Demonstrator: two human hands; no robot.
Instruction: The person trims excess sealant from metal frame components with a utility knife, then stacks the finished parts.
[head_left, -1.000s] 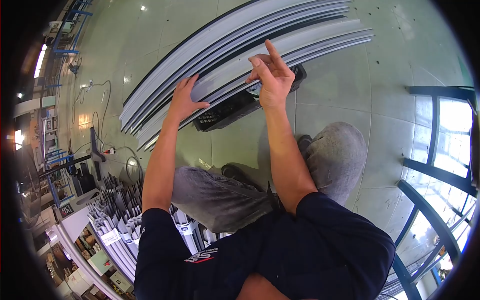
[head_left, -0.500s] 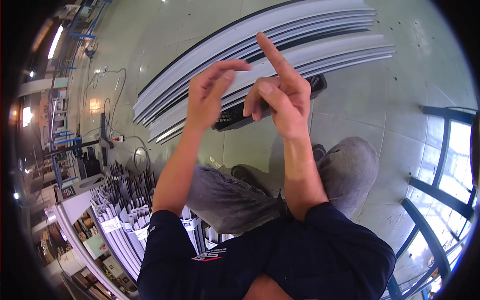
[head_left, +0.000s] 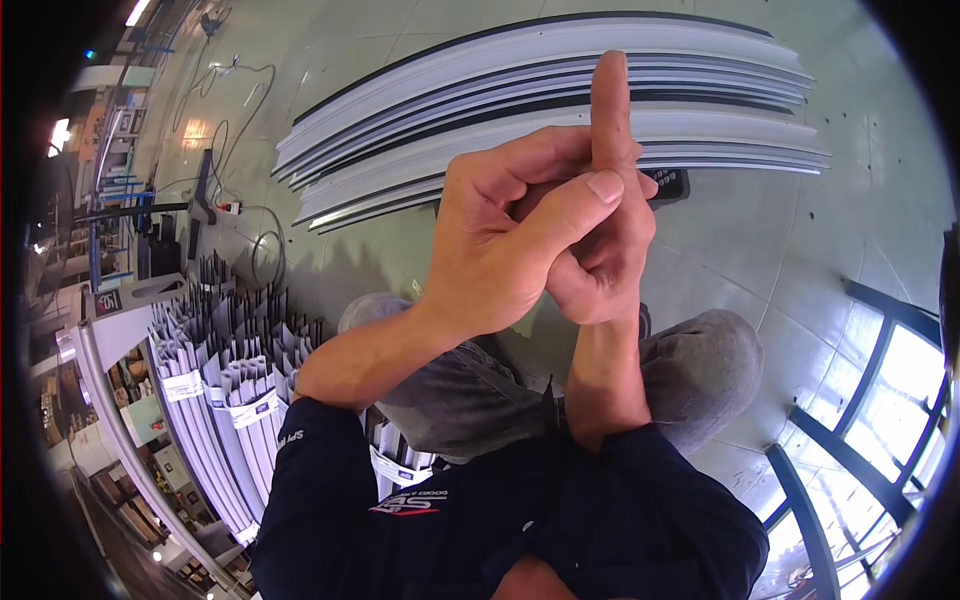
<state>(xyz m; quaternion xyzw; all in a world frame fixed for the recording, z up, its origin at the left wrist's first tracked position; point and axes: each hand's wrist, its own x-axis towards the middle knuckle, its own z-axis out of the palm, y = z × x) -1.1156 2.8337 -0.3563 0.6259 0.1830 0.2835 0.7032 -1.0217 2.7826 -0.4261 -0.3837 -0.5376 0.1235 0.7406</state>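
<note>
My left hand [head_left: 492, 235] is closed around the base of my right index finger, its thumb lying across the front. My right hand [head_left: 612, 245] points that index finger straight up, while its other fingers are loosely curled and partly hidden behind the left hand. No tool or part shows in either hand. Beyond them, long white and grey profiles [head_left: 450, 82] with dark edges lie side by side near floor level. Part of a black perforated support [head_left: 672, 186] sticks out from under them at the right.
Bundles of upright profiles [head_left: 215, 400] with white wraps stand in a rack at my left. A cable [head_left: 272, 225] trails over the tiled floor [head_left: 720, 245]. Blue metal frames [head_left: 850, 430] stand at the right. My bent knees [head_left: 705, 370] are below my hands.
My left hand has moved right and closed on my right index finger; before, the hands were apart. The view has shifted slightly, and the profiles now appear a little further right.
</note>
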